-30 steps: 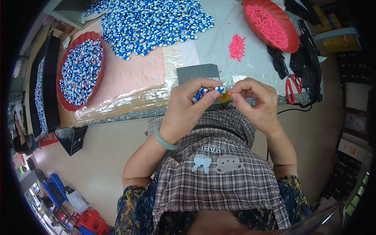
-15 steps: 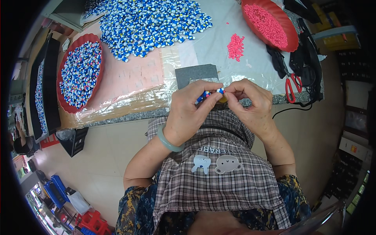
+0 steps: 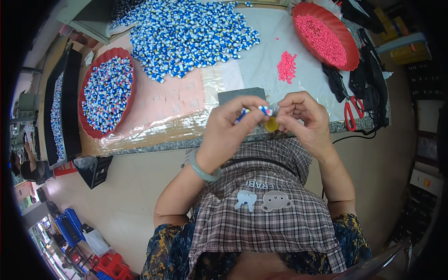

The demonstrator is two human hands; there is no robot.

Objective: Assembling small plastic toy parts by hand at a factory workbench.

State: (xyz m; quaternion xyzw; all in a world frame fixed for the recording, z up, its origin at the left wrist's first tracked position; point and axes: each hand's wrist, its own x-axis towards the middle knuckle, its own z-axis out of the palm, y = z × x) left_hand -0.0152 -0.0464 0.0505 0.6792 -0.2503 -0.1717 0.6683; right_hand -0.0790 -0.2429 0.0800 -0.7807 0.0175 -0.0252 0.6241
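My left hand (image 3: 229, 128), with a pale green bangle on its wrist, pinches a small blue-and-white piece (image 3: 265, 110) between thumb and forefinger. A pink spot shows on that piece, and more blue-and-white pieces (image 3: 243, 114) are tucked in the curled fingers. Just right of it, a little apart, my right hand (image 3: 304, 120) is closed with thumb and fingertips together; whatever they hold is too small to make out. Below the fingertips, by the table's edge, is a small round yellow thing (image 3: 271, 124). A dark grey pad (image 3: 241, 94) lies partly hidden behind my left hand.
A large heap of blue-and-white pieces (image 3: 191, 37) covers the far table. A red dish (image 3: 130, 91) of similar pieces stands left; a red dish (image 3: 355, 51) of pink bits stands far right. Loose pink bits (image 3: 286, 67) lie between. Red-handled scissors (image 3: 350, 116) rest at the right edge.
My right hand has drawn back a little from the piece in my left hand. A pink spot now shows on that piece. The whole view has shifted slightly.
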